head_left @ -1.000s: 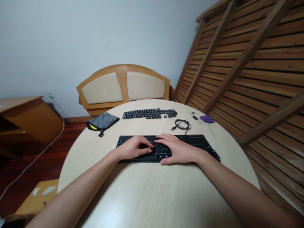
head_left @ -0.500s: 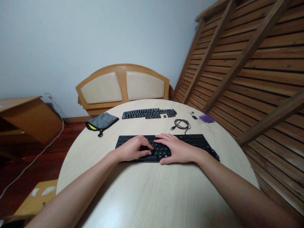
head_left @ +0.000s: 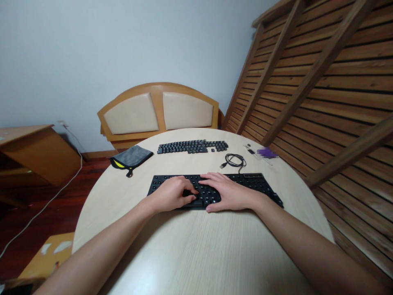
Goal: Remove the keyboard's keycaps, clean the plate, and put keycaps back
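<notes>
A black keyboard (head_left: pixel 261 185) lies crosswise on the table, with bare key sockets where its keycaps are off. My left hand (head_left: pixel 172 194) bends over its left-middle part. Thumb and forefinger close together low on the key field, and whatever small dark thing may be between them is too hidden to name. Flat across the middle of the keyboard, my right hand (head_left: pixel 231 192) has its fingers stretched toward the left. Its thumb reaches over the front edge. Loose black keycaps (head_left: pixel 181 146) stand in rows at the back of the table.
Behind the keyboard is its coiled USB cable (head_left: pixel 236 160). A grey cloth with yellow lining (head_left: pixel 132 157) lies at the left. Toward the right edge are small light-coloured items (head_left: pixel 252 152) and a blurred purple object (head_left: pixel 267 153). The round table (head_left: pixel 196 254) adjoins a slatted wooden panel (head_left: pixel 331 90).
Almost everything stays in place. My left hand has shifted very slightly, its fingers still pinched at the same spot on the keyboard. My right hand keeps its position.
</notes>
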Demonstrator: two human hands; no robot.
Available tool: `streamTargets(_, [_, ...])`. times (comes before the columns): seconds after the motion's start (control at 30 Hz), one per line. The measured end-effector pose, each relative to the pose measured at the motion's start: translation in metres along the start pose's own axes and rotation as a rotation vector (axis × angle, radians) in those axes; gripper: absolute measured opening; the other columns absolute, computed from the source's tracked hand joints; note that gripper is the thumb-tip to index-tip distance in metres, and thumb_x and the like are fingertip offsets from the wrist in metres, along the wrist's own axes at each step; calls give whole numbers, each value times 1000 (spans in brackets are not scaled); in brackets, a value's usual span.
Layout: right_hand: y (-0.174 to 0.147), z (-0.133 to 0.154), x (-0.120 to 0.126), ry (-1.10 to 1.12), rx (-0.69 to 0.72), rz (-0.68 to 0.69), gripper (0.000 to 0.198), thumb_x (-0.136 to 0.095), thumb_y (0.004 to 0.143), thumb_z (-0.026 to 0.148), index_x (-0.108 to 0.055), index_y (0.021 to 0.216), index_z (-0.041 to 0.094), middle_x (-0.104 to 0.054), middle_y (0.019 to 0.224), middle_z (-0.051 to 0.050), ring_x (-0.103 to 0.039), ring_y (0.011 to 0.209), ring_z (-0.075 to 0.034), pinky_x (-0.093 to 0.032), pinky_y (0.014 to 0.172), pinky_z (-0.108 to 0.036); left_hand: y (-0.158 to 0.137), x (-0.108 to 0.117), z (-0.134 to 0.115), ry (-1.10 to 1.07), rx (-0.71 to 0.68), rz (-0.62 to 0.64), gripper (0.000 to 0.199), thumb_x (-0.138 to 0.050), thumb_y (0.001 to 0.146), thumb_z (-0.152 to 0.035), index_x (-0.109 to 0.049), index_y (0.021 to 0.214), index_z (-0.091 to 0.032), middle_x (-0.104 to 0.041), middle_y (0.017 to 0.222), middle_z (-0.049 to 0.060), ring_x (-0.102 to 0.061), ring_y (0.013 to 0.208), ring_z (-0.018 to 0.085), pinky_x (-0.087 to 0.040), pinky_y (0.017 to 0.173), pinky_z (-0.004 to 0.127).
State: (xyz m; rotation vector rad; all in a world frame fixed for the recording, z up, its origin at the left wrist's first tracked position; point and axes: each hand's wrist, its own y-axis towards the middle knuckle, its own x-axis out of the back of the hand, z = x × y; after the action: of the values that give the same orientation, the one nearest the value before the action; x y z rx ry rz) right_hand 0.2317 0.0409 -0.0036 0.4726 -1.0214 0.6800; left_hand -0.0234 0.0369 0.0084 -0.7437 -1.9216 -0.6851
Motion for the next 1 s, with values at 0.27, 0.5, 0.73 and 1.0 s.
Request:
streamTargets(0.27, [0,-1,0,16,-3,-7,89,-77,70,64,-51,146,25,-38,158,-12,-29,146,-36,-23,120,-55,1,-4,9,-143,142,-1,19,-64,88,-30,-77,100,-23,-78,95,2,-70,83,19,-51,80,29])
streamTargets(0.5, [-1,-1,-1,7,4,-7,90,-77,70,65,-51,146,24,-38,158,-12,-30,146,-35,-24,120,-53,0,-3,8,-124,94,-9,17,-65,88,-27,-77,100,-23,-77,98,3,-69,88,20,-51,83,30])
streamTargets(0.73, [0,-3,-2,14,16,-21,88,-76,70,65,-52,145,25,-39,157,-11,-30,145,-36,-23,120,-55,-1,-2,-8,106,13,-15,21,-62,88,-22,-78,101,-23,-76,100,6,-69,90,23,-52,80,33])
streamTargets(1.0, [0,1,-1,-63,0,10,91,-71,73,69,-49,147,20,-36,159,-12,-29,146,-34,-25,121,-50,0,-4,-10,135,43,23,22,-58,93,-21,-77,102,-21,-74,104,5,-70,93,23,-54,80,33])
